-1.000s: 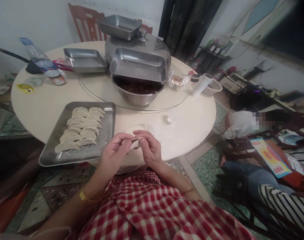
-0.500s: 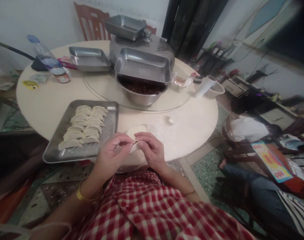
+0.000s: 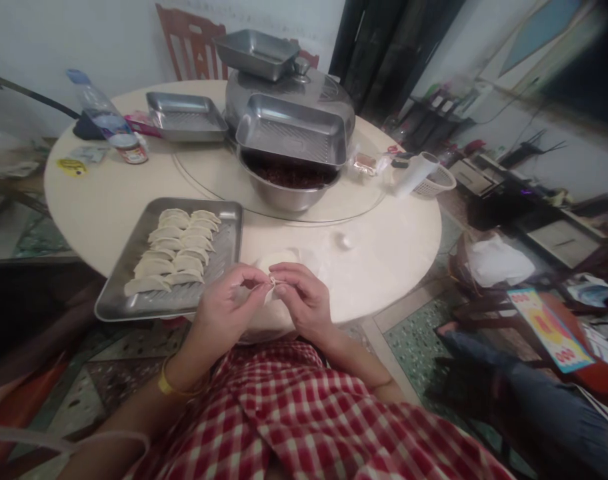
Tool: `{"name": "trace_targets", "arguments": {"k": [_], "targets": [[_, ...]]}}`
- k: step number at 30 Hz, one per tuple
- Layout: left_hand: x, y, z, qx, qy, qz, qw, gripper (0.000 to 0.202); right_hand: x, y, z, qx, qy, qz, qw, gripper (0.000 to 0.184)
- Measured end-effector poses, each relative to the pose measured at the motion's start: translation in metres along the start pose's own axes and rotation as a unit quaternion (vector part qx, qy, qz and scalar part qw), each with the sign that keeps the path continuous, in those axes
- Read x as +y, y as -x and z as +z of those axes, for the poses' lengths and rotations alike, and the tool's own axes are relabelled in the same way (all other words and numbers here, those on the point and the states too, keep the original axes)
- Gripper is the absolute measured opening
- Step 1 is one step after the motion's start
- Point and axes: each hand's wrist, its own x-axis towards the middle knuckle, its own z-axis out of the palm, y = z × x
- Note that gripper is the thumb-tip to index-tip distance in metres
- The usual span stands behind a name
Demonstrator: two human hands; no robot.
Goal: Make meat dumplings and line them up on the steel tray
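Between my fingertips is a folded dumpling [image 3: 271,291], its top edge pinched from both sides at the table's near edge. My left hand [image 3: 234,300] grips its left part with thumb and forefinger. On its right part, my right hand [image 3: 304,297] is closed in a similar pinch. My fingers hide much of the dumpling. Behind it lies a stack of round, pale dumpling wrappers [image 3: 279,257]. To the left, a metal tray [image 3: 221,257] carries two columns of shaped dumplings [image 3: 174,250]. A small white piece [image 3: 345,241], perhaps dough, lies to the right.
A steel bowl of dark filling [image 3: 289,193] stands ahead, with an empty metal tray [image 3: 291,130] resting over it. Behind is a large lidded pan [image 3: 329,93]. A bottle [image 3: 99,110] and jar [image 3: 129,148] stand at left. Someone's leg [image 3: 524,380] shows at right.
The dumpling's edges, parted a little before, are now pressed together in the middle by my fingertips. The whole view has shifted slightly, so the table appears further right.
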Motion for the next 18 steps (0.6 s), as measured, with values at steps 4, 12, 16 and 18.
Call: {"name": "trace_targets", "arguments": {"k": [4, 12, 16, 18], "targets": [[-0.002, 0.0, -0.001, 0.012, 0.0, 0.009, 1.0, 0.007, -0.002, 0.0, 0.0, -0.011, -0.013, -0.004, 1.0, 0.014], [0.009, -0.002, -0.006, -0.046, 0.06, -0.078, 0.994, 0.011, -0.003, -0.002, -0.002, 0.01, 0.007, 0.005, 1.0, 0.014], [0.004, 0.0, -0.012, -0.033, 0.027, -0.06, 0.997, 0.013, -0.001, -0.002, -0.003, 0.037, 0.033, -0.001, 0.999, 0.017], [0.0, 0.001, -0.014, -0.029, -0.006, -0.034, 0.999, 0.01, -0.001, -0.002, -0.003, 0.046, 0.031, -0.006, 0.998, 0.014]]}}
